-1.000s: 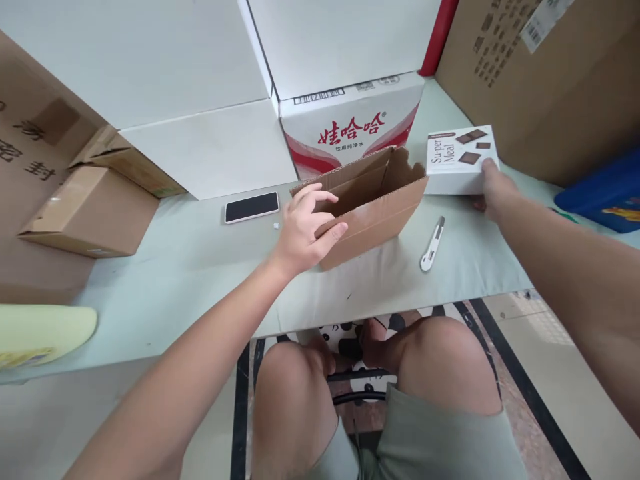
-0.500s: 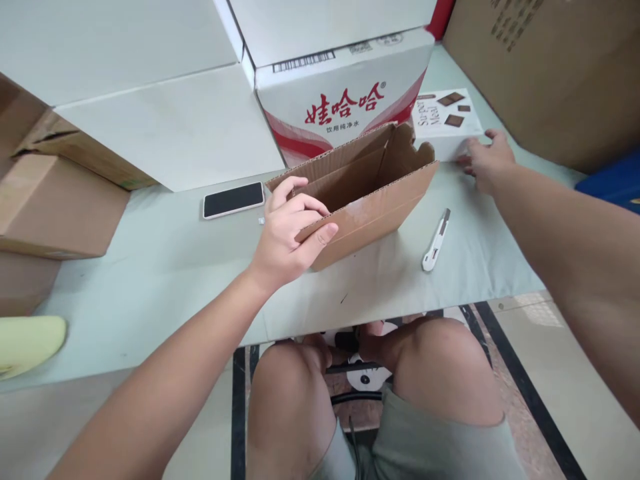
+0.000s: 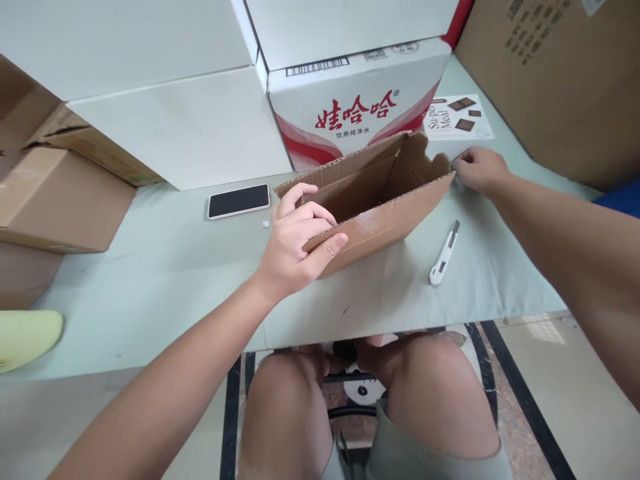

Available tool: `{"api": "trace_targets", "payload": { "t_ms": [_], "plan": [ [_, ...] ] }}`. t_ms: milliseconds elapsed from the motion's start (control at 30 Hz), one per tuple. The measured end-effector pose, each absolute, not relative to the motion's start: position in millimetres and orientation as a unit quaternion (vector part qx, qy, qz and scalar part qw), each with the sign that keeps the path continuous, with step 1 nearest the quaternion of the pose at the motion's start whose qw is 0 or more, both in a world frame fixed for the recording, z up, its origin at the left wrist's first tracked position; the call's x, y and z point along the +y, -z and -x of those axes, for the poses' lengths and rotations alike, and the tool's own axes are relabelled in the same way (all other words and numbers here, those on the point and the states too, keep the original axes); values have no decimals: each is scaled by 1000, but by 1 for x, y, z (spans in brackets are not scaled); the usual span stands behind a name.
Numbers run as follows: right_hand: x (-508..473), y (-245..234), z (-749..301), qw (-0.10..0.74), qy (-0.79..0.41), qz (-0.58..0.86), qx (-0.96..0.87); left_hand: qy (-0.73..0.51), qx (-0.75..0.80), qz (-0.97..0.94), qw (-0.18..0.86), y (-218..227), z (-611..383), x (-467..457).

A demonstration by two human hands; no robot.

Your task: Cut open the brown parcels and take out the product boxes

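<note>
An open-topped brown cardboard box [image 3: 385,227] stands on the cloth-covered table in front of me. My left hand [image 3: 305,240] is closed over its left end, the thumb outside on the near wall and the fingers over the rim and inside. At the box's right end, my right hand [image 3: 477,167] has its fingers curled together against the corner edge; the fingertips are partly hidden. Just behind that hand lies a flat white box [image 3: 457,123] printed "Super Meal" with brown squares. A white utility knife [image 3: 444,255] rests on the cloth, nearer to me.
A phone [image 3: 239,201] lies left of the cardboard box, with a tiny pale piece [image 3: 266,224] beside it. White cartons [image 3: 175,127] and a red-and-white water carton [image 3: 350,100] stand along the back. Brown cartons [image 3: 75,193] stand left, a large one [image 3: 560,87] right.
My right hand has moved left, from beside the white printed box to the right end of the cardboard box, and its fingers have closed. My left hand keeps its hold. The view shifted slightly.
</note>
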State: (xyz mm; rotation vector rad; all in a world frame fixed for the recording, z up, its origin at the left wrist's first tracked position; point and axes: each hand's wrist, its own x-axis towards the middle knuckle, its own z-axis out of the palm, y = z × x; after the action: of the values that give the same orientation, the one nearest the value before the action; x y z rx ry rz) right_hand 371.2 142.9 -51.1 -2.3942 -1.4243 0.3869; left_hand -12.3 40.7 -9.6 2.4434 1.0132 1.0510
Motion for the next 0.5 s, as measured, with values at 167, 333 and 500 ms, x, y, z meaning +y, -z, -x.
{"api": "trace_targets", "payload": {
  "t_ms": [167,333,500],
  "plan": [
    [177,53,-371,127,-145,830,-523,-374,346,-847,151,6,12,36],
    [215,70,-378,106,-165,783,-590,-360,353,-850,152,4,12,35],
    [213,89,-381,150,-179,683,-692,-374,342,-851,138,8,12,37]
  ]
}}
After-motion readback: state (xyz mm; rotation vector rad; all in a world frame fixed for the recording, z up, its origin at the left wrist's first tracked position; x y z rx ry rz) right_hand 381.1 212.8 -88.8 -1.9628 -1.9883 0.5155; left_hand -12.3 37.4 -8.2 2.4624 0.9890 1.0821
